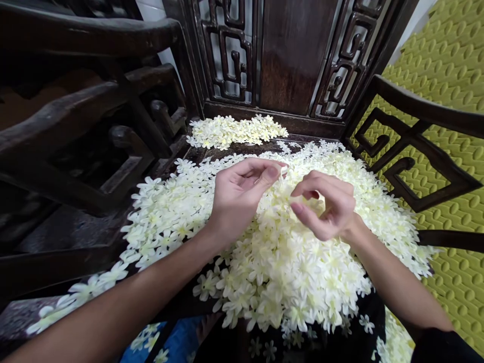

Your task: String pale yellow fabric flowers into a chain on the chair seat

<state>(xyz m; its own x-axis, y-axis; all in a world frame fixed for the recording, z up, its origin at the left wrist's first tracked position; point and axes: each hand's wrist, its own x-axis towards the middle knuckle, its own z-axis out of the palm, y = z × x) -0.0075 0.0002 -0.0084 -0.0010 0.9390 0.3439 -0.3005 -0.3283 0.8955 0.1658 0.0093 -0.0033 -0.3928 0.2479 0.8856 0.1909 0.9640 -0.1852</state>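
My left hand (245, 189) is closed in a pinch, thumb against forefinger. From its fingertips pokes a small white piece (283, 171), which looks like part of a flower. To its right, my right hand (328, 204) has curled fingers, with thumb and forefinger bent toward each other. Something pale and blurred lies between those two fingertips, and I cannot make it out against the blossoms. Both hands hover over a large heap of white and pale yellow artificial flowers (287, 267), its highest part below and between them.
A smaller pile of flowers (238, 131) lies at the back of the dark wooden seat. Carved wooden armrests stand left (86, 106) and right (416, 136), with a carved backrest (298, 55) behind. A yellow-green patterned surface (449, 201) is at right. Blue fabric (174, 340) shows below.
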